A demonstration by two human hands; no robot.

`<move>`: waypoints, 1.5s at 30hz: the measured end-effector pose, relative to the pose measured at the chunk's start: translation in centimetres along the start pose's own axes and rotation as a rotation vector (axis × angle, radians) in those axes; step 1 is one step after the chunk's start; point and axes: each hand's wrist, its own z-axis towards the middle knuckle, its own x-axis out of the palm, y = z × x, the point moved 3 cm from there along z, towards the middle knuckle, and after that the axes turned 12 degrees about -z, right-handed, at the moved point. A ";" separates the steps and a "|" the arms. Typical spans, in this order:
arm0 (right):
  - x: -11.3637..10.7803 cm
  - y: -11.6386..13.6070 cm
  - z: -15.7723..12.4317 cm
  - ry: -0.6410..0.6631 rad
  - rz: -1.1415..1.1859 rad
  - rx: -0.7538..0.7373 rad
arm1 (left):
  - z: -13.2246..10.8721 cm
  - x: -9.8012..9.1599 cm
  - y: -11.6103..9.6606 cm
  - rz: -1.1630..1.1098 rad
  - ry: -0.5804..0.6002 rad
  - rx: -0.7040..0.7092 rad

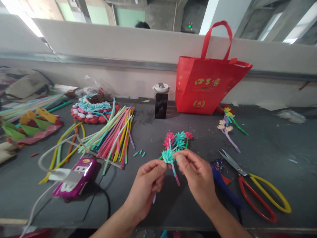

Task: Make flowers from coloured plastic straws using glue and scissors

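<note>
A turquoise foam flower point(168, 155) with pointed petals is pinched between the thumb and fingers of my left hand point(150, 177). A pale lilac end shows below that hand. My right hand point(195, 175) is closed in a pinch at the flower's right side; whatever is between its fingertips is too small to make out. Just behind, pink flowers point(169, 138) and more turquoise flowers point(180, 136) lie together on the dark table, with a blue-and-pink stem point(175, 175) showing between my hands. Several small turquoise petal pieces point(141, 151) are scattered to the left.
Scissors point(241, 173) and a blue-handled tool point(224, 185) lie right of my hands. Coloured foam strips point(116, 132), a purple power strip point(76, 178) and its cables are on the left. A bottle point(161, 89), phone point(160, 105) and red bag point(208, 86) stand behind.
</note>
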 end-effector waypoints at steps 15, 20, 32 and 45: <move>-0.1 0.3 -0.2 -0.022 -0.090 -0.074 | -0.1 0.1 0.0 -0.016 0.023 -0.012; 0.2 -0.1 -0.3 -0.022 -0.049 -0.044 | -0.4 0.5 0.0 -0.012 0.083 -0.056; -0.4 0.5 -1.0 -0.103 -0.089 -0.233 | -0.6 0.4 -0.3 -0.001 0.065 -0.014; -0.2 1.0 -1.3 -0.054 -0.123 -0.260 | -0.9 0.7 -0.3 0.087 0.117 0.037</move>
